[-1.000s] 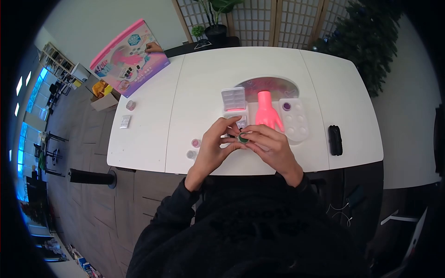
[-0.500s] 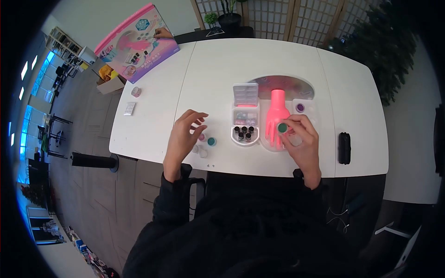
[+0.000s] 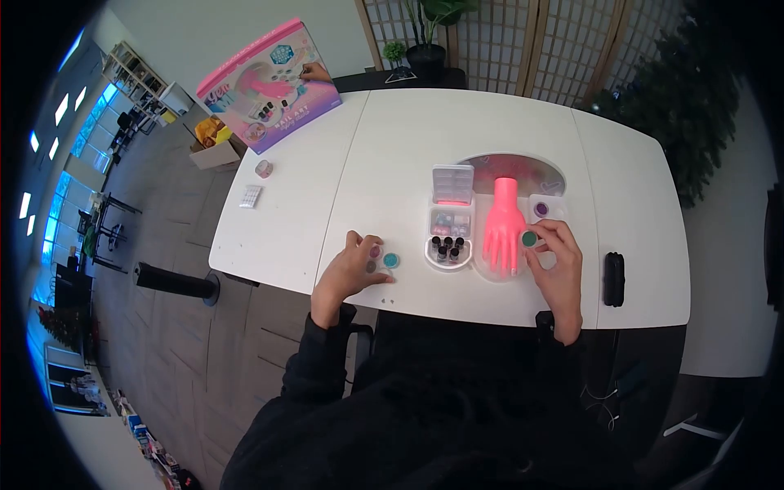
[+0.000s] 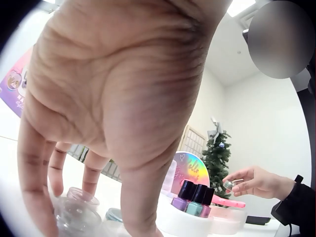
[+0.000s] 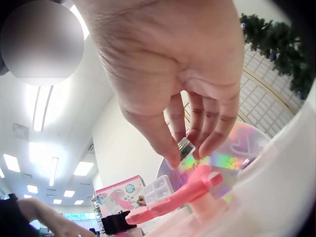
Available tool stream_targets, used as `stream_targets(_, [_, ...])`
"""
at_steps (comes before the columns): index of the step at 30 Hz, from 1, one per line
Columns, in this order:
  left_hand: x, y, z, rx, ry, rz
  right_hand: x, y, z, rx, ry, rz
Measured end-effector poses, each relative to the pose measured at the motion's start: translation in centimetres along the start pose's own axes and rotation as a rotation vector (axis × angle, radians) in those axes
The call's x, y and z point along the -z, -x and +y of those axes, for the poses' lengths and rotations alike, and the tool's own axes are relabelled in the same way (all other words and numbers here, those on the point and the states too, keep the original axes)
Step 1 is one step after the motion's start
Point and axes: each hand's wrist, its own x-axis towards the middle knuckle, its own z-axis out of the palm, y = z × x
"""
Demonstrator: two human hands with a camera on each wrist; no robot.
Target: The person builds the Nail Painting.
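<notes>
My right hand [image 3: 559, 265] pinches a small round jar with green contents [image 3: 530, 238], just right of the pink model hand [image 3: 505, 216]. The right wrist view shows that jar [image 5: 184, 149] tilted between thumb and fingers. Over on the left, my left hand [image 3: 347, 273] reaches down around small jars, a pink one [image 3: 375, 251] and a grey one [image 3: 371, 266], beside a teal jar [image 3: 390, 260]. In the left wrist view its fingers are spread and lowered at a clear jar [image 4: 78, 217], the thumb apart; contact is unclear.
An open case with dark-capped bottles [image 3: 447, 250] stands between the hands. A purple jar [image 3: 541, 209] sits in the white tray behind my right hand. A black pouch [image 3: 614, 279] lies at the right, a printed box [image 3: 273, 90] stands at the back left.
The hands, first together at the green jar, have parted. My right hand has carried it right, to beside the model hand; my left has moved left and down over the small jars.
</notes>
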Motion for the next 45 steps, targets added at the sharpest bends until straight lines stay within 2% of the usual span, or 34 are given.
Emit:
stream_targets(7, [0.0,-0.7,0.6,-0.056,-0.018,0.032,0.3,0.4,0.3,0.014,-0.009,0.012])
stream_targets(20, [0.4,-1.8,1.1,-0.044,0.030,-0.004,0.5,0.5,0.9,0.006,-0.001,0.015])
stream_targets(29, [0.8,-2.0,1.9,-0.027,-0.045,-0.007,0.4,0.5,1.1,-0.003,0.007,0.030])
stream_targets(45, [0.6,-2.0,1.9,-0.095,-0.057,0.002,0.4,0.6,1.3,-0.008,0.000,0.021])
